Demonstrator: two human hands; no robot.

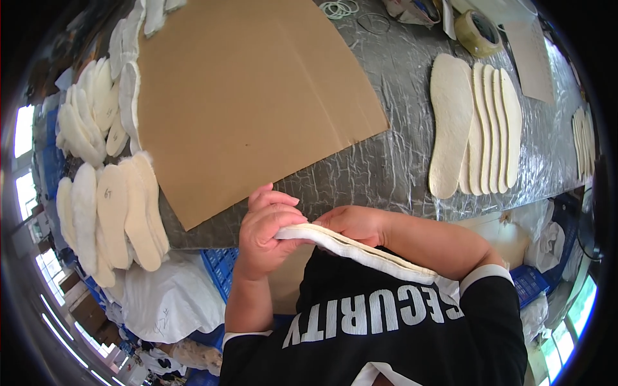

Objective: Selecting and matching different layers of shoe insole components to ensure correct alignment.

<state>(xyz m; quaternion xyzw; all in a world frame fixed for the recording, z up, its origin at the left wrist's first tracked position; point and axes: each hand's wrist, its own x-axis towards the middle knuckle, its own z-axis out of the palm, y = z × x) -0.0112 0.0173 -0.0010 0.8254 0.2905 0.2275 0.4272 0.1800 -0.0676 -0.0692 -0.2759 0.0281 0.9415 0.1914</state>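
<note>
Looks like a small workshop or factory room, dealing in shoe insoles by the batch. Fitted with a broad worktable [399, 167], wrapped in creased, shiny dark plastic film and partly covered by a large brown cardboard sheet [257, 96]. Stocked with many repeats of one product: flat cream insoles [450, 128] fanned in a row at the right, and fleecy white and cream insoles [114, 215], some with pen marks, piled at the left. Supplied with packing goods along the far edge, including a wide roll of adhesive tape [475, 46] and pale rubber bands [338, 9]. Crowded below table level with blue plastic crates [220, 270] and a bulging white sack [168, 302]. Lit by windows [24, 132] on both sides.
</note>
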